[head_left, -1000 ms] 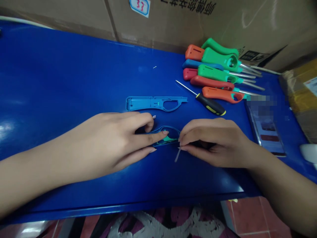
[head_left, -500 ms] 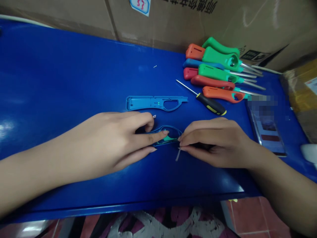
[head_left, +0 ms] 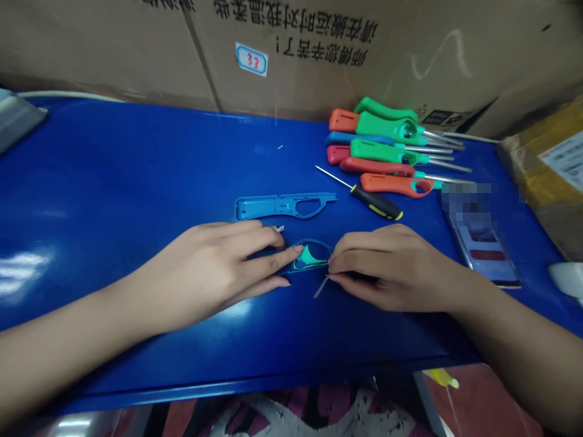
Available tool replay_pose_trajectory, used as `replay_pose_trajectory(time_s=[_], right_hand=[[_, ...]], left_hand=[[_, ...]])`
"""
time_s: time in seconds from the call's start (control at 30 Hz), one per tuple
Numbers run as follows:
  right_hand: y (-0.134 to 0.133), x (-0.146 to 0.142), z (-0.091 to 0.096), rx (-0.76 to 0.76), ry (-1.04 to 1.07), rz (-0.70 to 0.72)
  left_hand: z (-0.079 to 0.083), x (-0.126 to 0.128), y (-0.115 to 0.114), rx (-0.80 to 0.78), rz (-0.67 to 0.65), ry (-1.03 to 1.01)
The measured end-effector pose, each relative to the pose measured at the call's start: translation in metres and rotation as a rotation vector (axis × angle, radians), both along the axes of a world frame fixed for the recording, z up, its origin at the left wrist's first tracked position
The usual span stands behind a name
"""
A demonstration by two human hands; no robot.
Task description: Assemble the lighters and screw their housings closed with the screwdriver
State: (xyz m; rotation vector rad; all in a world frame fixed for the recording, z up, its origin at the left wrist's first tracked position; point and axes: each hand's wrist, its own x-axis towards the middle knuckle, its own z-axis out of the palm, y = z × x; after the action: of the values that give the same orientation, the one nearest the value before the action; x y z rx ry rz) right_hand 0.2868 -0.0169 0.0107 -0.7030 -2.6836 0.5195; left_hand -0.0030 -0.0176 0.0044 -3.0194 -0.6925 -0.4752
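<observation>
My left hand [head_left: 218, 270] lies on a blue plastic shell half [head_left: 314, 258] on the blue table [head_left: 113, 200], fingers pressing it down, index finger touching a teal trigger piece inside it. My right hand [head_left: 387, 267] is closed in a pinch at the shell's right end, holding a thin metal rod [head_left: 320, 287] that sticks out toward me. A second blue shell half [head_left: 282, 206] lies open just behind my hands. A tiny metal part [head_left: 277, 228] sits by my left thumb.
A black-and-yellow screwdriver [head_left: 364, 197] lies behind my right hand. A pile of green, orange, red and blue long-nosed lighters [head_left: 387, 145] sits at the back right. A phone [head_left: 483, 240] lies at right. Cardboard boxes [head_left: 296, 48] line the back edge.
The view has tilted up, so everything sits lower in the picture and more of the boxes shows. My hands keep the same hold; the teal trigger piece shows more.
</observation>
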Motion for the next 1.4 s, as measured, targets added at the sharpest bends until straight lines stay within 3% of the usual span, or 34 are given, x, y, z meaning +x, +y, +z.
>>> replay_pose_trajectory(time_s=[0.3, 0.73, 0.87, 0.97, 1.13, 1.4], right_hand=[[-0.001, 0.0, -0.002, 0.142, -0.017, 0.009], [-0.003, -0.001, -0.005, 0.168, -0.016, 0.001], [-0.003, -0.002, -0.003, 0.149, -0.007, -0.012], [-0.002, -0.002, -0.003, 0.125, 0.005, -0.009], [-0.002, -0.003, -0.003, 0.111, 0.031, -0.012], [-0.003, -0.004, 0.0, 0.118, 0.011, -0.021]], left_hand=[[0.001, 0.003, 0.002, 0.061, -0.002, 0.019], [-0.004, 0.0, 0.001, 0.066, 0.011, -0.021], [0.001, -0.004, 0.005, -0.049, 0.025, -0.087], [0.011, -0.01, 0.011, -0.163, 0.135, -0.159], [0.021, -0.024, 0.024, -0.255, 0.294, -0.021], [0.019, -0.026, 0.023, -0.344, 0.318, 0.06]])
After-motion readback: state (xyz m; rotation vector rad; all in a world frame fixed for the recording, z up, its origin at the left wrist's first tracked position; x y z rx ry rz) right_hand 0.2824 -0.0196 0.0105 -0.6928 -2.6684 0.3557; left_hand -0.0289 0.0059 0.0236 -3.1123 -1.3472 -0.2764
